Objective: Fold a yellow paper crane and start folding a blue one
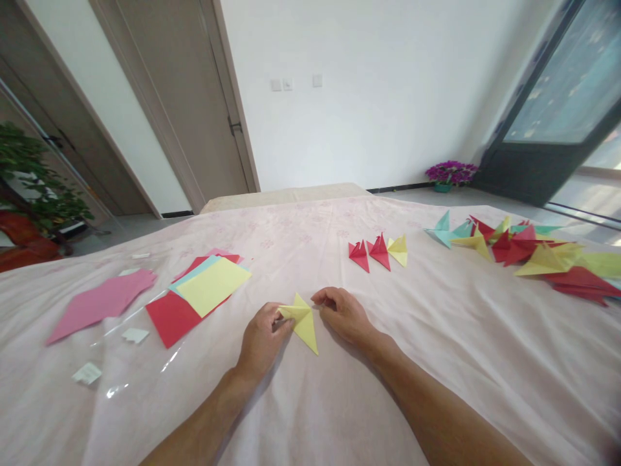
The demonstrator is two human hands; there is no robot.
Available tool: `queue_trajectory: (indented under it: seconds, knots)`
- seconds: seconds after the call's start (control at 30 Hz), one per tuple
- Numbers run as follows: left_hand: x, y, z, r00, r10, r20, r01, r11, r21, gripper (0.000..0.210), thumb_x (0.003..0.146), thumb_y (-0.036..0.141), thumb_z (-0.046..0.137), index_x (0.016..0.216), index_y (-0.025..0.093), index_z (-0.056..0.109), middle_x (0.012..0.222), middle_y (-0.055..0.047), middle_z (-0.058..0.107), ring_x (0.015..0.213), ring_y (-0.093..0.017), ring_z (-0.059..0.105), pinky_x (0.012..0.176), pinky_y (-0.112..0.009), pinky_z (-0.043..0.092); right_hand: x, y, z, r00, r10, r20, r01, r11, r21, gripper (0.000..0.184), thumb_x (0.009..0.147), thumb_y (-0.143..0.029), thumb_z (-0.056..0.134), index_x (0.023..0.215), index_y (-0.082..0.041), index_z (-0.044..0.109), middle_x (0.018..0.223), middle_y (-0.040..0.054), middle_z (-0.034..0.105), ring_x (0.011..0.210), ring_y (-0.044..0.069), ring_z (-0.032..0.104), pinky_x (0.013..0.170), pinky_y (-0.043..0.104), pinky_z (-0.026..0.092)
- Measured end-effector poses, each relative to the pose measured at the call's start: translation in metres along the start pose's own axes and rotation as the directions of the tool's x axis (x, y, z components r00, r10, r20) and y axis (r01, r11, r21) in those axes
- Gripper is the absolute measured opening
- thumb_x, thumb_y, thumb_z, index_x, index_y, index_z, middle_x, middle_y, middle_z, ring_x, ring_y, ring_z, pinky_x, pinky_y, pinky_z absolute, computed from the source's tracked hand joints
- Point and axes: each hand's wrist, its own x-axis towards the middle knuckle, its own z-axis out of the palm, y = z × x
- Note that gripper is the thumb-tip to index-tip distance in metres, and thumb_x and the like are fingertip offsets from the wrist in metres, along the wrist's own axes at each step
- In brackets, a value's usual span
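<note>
A yellow folded-paper crane (305, 327) stands out near the middle of the cloth, with one long point toward me and a shorter one away. My left hand (264, 336) pinches its left side between thumb and fingers. At the right corner of the fold, the thumb and index finger of my right hand (344, 315) come together in a pinch; the bit of paper between them is mostly hidden. Just beyond, two red paper cranes (359, 255) and a yellow paper crane (398, 250) sit in a row.
Left of my hands lie red, blue and yellow paper sheets (213, 285) and pink paper (99, 301) on clear plastic wrapping (145, 362). A heap of folded cranes (528, 249) covers the right side. Pale patterned cloth (310, 414) drapes the table.
</note>
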Motion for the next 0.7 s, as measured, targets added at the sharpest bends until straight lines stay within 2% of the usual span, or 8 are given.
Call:
queue_trajectory:
  seconds: [0.1, 0.2, 0.27, 0.37, 0.47, 0.53, 0.6, 0.7]
  knots:
    - [-0.002, -0.001, -0.001, 0.995, 0.027, -0.100, -0.027, 1.000, 0.001, 0.016, 0.088, 0.026, 0.058, 0.101, 0.020, 0.065, 0.100, -0.005, 0.069, 0.089, -0.019, 0.067, 0.080, -0.032, 0.054, -0.002, -0.005, 0.001, 0.999, -0.012, 0.035, 0.008, 0.994, 0.106, 0.025, 0.082, -0.022, 0.050, 0.101, -0.020, 0.066, 0.086, 0.0036, 0.069, 0.079, 0.018, 0.062, 0.072, 0.030, 0.045]
    - [-0.004, 0.000, -0.006, 0.947, 0.232, -0.223, -0.217, 0.972, 0.090, 0.011, 0.090, 0.024, 0.058, 0.097, 0.022, 0.065, 0.110, -0.006, 0.065, 0.106, -0.021, 0.062, 0.093, -0.036, 0.049, -0.005, -0.011, 0.004, 0.993, -0.071, 0.094, 0.033, 0.935, 0.353, 0.033, 0.085, -0.024, 0.050, 0.117, -0.020, 0.058, 0.100, 0.0056, 0.070, 0.087, 0.018, 0.064, 0.075, 0.029, 0.048]
    - [-0.004, 0.001, -0.009, 0.898, 0.368, -0.241, -0.337, 0.928, 0.161, 0.010, 0.090, 0.020, 0.058, 0.097, 0.023, 0.065, 0.112, -0.006, 0.063, 0.111, -0.021, 0.060, 0.096, -0.036, 0.048, -0.008, -0.015, 0.006, 0.985, -0.139, 0.102, 0.074, 0.876, 0.476, 0.040, 0.082, -0.022, 0.056, 0.122, -0.020, 0.055, 0.103, 0.0062, 0.069, 0.088, 0.018, 0.064, 0.076, 0.030, 0.049]
    - [-0.005, 0.003, -0.012, 0.869, 0.441, -0.226, -0.403, 0.894, 0.193, 0.016, 0.089, 0.013, 0.057, 0.100, 0.023, 0.064, 0.114, -0.007, 0.061, 0.112, -0.020, 0.059, 0.095, -0.035, 0.049, -0.013, -0.019, 0.011, 0.969, -0.246, 0.013, 0.221, 0.893, 0.393, 0.046, 0.076, -0.018, 0.064, 0.121, -0.020, 0.057, 0.096, 0.0038, 0.069, 0.079, 0.016, 0.061, 0.074, 0.029, 0.048]
    - [-0.008, 0.007, -0.011, 0.849, 0.481, -0.217, -0.456, 0.876, 0.159, 0.020, 0.087, 0.009, 0.058, 0.101, 0.022, 0.064, 0.117, -0.008, 0.060, 0.112, -0.021, 0.059, 0.094, -0.034, 0.050, -0.018, -0.023, 0.014, 0.932, -0.349, -0.101, 0.363, 0.897, 0.251, 0.029, 0.078, -0.013, 0.061, 0.106, -0.021, 0.065, 0.086, 0.0012, 0.068, 0.070, 0.013, 0.059, 0.067, 0.026, 0.047]
    - [-0.010, 0.011, -0.010, 0.842, 0.481, -0.245, -0.468, 0.876, 0.112, 0.020, 0.086, 0.010, 0.059, 0.100, 0.023, 0.064, 0.116, -0.007, 0.060, 0.112, -0.021, 0.059, 0.093, -0.034, 0.050, -0.020, -0.025, 0.015, 0.904, -0.393, -0.169, 0.423, 0.878, 0.223, 0.021, 0.079, -0.009, 0.057, 0.093, -0.021, 0.067, 0.081, 0.0007, 0.068, 0.068, 0.013, 0.059, 0.064, 0.024, 0.047]
    - [-0.012, 0.015, -0.007, 0.861, 0.416, -0.292, -0.430, 0.903, 0.020, 0.017, 0.085, 0.013, 0.062, 0.099, 0.023, 0.064, 0.114, -0.007, 0.061, 0.109, -0.021, 0.060, 0.091, -0.034, 0.051, -0.021, -0.027, 0.014, 0.890, -0.394, -0.231, 0.444, 0.864, 0.237, 0.017, 0.077, -0.007, 0.057, 0.084, -0.020, 0.065, 0.079, 0.0003, 0.068, 0.067, 0.013, 0.059, 0.065, 0.024, 0.046]
    - [-0.013, 0.018, -0.001, 0.942, 0.165, -0.293, -0.240, 0.941, -0.240, 0.025, 0.084, 0.021, 0.066, 0.108, 0.021, 0.059, 0.108, -0.006, 0.063, 0.090, -0.018, 0.065, 0.079, -0.031, 0.054, -0.021, -0.029, 0.015, 0.912, -0.308, -0.270, 0.387, 0.864, 0.323, 0.014, 0.074, -0.006, 0.060, 0.075, -0.020, 0.062, 0.075, -0.0006, 0.067, 0.067, 0.013, 0.059, 0.065, 0.024, 0.046]
